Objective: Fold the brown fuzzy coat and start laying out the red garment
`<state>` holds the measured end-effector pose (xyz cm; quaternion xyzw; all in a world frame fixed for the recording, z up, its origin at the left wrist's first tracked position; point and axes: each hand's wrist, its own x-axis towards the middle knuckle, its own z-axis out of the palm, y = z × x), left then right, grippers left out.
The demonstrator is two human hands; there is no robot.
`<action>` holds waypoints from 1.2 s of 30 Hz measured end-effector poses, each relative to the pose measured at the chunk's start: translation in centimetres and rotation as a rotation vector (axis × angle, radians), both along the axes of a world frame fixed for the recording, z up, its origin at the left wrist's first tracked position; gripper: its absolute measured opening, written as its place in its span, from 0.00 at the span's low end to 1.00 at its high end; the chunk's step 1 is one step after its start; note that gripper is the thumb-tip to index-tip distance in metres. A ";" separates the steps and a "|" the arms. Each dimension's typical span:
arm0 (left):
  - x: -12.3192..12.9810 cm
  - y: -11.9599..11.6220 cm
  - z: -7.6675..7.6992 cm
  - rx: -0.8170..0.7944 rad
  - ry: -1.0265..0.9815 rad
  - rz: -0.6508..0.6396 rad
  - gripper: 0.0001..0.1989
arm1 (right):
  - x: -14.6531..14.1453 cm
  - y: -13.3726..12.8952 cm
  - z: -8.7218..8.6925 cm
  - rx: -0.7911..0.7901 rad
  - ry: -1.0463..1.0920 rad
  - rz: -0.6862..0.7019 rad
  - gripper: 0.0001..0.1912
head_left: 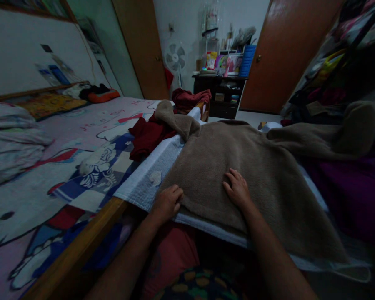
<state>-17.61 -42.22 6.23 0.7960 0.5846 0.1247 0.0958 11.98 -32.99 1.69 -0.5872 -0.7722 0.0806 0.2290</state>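
Lying beneath the right hand [237,189], the brown garment [218,154] partly hides pale cloth [164,160].

The greyish-brown, long-sleeved, fleecy garment [231,154] is one solid colour, while the pale blue, flat, quilted cloth [137,191] carries a whitish motif. The broad pink fabric bedsheet [71,137] bears large white cartoon figures with red bows (its lettering is reddish); the crumpled dark red cloth [150,137] and deep purple fabric [353,191] look solid.

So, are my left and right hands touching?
Apart: the head view shows the left hand and right hand with a stretch of brown garment plainly visible between them.
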 end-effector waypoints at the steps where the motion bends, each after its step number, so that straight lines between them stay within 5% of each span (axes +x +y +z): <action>1: -0.3 0.0 0.1 -0.011 -0.025 -0.012 0.10 | 0.0 0.0 0.0 0.000 0.001 -0.001 0.22; 26: 0.2 -0.3 1.3 -0.191 -0.050 -0.167 0.03 | 0.0 -0.1 0.1 -0.017 -0.002 -0.002 0.23; 36: 4.0 0.6 0.8 -0.225 -0.100 -0.261 0.16 | -0.1 -0.1 0.3 -0.034 -0.003 -0.013 0.21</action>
